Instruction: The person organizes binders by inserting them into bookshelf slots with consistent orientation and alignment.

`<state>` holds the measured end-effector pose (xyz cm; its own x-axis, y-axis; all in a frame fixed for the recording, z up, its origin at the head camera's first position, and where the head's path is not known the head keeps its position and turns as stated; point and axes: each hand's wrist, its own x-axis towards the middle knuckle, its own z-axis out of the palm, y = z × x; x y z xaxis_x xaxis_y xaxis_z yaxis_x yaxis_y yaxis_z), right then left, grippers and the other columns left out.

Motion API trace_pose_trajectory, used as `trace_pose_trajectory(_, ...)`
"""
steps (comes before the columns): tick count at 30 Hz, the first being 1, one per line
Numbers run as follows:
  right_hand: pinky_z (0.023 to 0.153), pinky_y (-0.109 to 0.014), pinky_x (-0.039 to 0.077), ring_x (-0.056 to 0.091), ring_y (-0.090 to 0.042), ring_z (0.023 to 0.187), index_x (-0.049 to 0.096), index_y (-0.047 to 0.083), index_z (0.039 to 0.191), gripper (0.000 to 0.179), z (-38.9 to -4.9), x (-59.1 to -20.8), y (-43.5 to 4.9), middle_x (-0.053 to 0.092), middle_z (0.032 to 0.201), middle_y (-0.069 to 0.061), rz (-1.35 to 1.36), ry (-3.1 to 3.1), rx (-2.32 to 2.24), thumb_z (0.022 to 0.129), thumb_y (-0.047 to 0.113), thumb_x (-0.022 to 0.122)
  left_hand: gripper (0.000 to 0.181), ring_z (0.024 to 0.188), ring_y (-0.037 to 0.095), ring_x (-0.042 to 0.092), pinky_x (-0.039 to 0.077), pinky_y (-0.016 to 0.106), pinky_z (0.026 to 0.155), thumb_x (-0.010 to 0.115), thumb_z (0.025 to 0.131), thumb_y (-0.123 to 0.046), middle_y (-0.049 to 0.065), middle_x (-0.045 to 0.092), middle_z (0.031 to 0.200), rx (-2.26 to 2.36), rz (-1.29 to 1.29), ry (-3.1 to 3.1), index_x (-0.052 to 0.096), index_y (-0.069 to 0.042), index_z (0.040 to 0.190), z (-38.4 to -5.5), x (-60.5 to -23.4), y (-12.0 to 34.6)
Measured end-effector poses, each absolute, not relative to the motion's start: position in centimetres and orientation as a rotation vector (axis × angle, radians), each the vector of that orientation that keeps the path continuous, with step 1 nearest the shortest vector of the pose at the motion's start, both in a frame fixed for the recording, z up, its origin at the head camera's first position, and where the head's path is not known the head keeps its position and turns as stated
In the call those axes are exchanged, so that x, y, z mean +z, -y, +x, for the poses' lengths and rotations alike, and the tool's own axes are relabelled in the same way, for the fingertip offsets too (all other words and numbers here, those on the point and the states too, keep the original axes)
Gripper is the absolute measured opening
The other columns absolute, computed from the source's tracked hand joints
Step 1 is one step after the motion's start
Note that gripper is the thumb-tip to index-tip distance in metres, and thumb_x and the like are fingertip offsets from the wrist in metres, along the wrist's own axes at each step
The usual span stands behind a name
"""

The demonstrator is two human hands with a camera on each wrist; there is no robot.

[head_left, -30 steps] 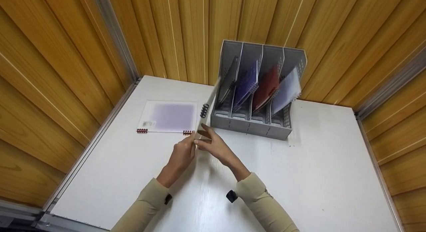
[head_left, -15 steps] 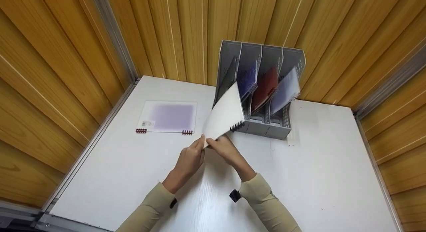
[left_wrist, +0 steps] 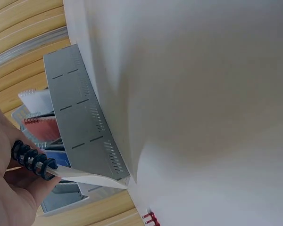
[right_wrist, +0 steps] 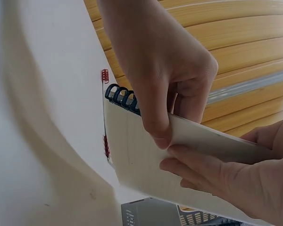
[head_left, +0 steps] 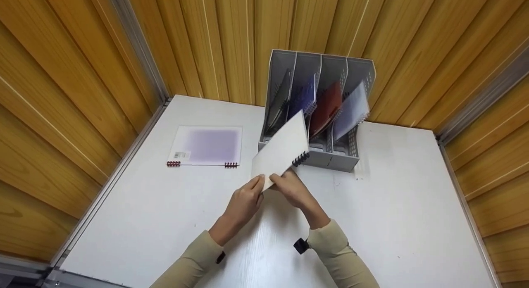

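A ring-bound notebook (head_left: 283, 147) with dark rings is held tilted above the table, its plain white face showing in the head view. My left hand (head_left: 244, 198) pinches its lower corner, thumb on the white side. Close beside it, my right hand (head_left: 294, 189) grips the same notebook with the thumb in front; its other fingers are mostly hidden behind. In the right wrist view the left hand (right_wrist: 155, 56) pinches the edge near the dark rings, and the right hand (right_wrist: 245, 181) lies along the pages. Flat on the table at left is a pale purple notebook (head_left: 213, 145) with red rings.
A grey file organizer (head_left: 330, 160) stands behind the hands. Its compartments hold a dark notebook (head_left: 279, 100), a blue notebook (head_left: 303, 98), a red notebook (head_left: 326, 108) and a pale lavender notebook (head_left: 351, 110). Wooden panels (head_left: 231, 44) border the white table (head_left: 136, 205).
The held notebook has turned from edge-on to showing its white face, its rings swinging right. Both hands have shifted slightly right, still gripping it.
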<state>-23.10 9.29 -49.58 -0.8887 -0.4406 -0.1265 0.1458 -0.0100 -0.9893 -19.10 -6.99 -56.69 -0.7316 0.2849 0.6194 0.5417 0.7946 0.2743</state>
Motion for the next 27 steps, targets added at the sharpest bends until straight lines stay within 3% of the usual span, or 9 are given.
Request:
trace_pose_trajectory(5,0.102,-0.042,0.052,0.057,-0.04,0.125,0.036,-0.016,0.145,0.049,-22.8,-49.3,-10.6,0.048,0.143,-0.034,-0.243,-1.998,-1.877,0.098,-0.003,0.04,0.049,0.114,0.034,0.068,0.059,0.036,0.088,0.078,0.088,-0.012,0.022,0.066,0.129,-0.636,-0.677,2.433,0.063,0.007,0.131,-19.0,-56.6,6.4)
trace_pose_trajectory(11,0.101,-0.043,0.052,0.057,-0.034,0.126,0.041,-0.01,0.145,0.052,-22.4,-48.8,-12.8,0.054,0.142,-0.024,-0.138,-2.254,-1.72,0.098,0.008,0.049,0.057,0.121,0.032,0.064,0.056,0.036,0.095,0.077,0.091,-0.029,0.018,0.062,0.137,-0.695,-0.75,2.43,0.061,0.004,0.135,-19.2,-56.7,6.7)
trace_pose_trajectory(17,0.11,-0.048,0.044,0.052,-0.036,0.133,0.043,-0.007,0.147,0.05,-22.3,-47.8,-15.5,0.053,0.145,-0.023,-0.091,-2.329,-1.668,0.101,0.013,0.049,0.049,0.121,0.032,0.063,0.054,0.04,0.098,0.073,0.095,-0.027,0.017,0.061,0.138,-0.721,-0.709,2.499,0.063,0.003,0.132,-19.4,-57.3,7.5)
trace_pose_trajectory(27,0.111,-0.037,0.041,0.039,-0.04,0.143,0.019,-0.002,0.157,0.058,-22.4,-45.7,-20.3,0.033,0.157,-0.026,0.011,-2.16,-1.938,0.103,-0.001,0.041,0.038,0.12,0.032,0.064,0.055,0.042,0.097,0.066,0.099,-0.022,0.017,0.064,0.134,-0.697,-0.612,2.589,0.065,0.0,0.131,-20.3,-57.7,8.3)
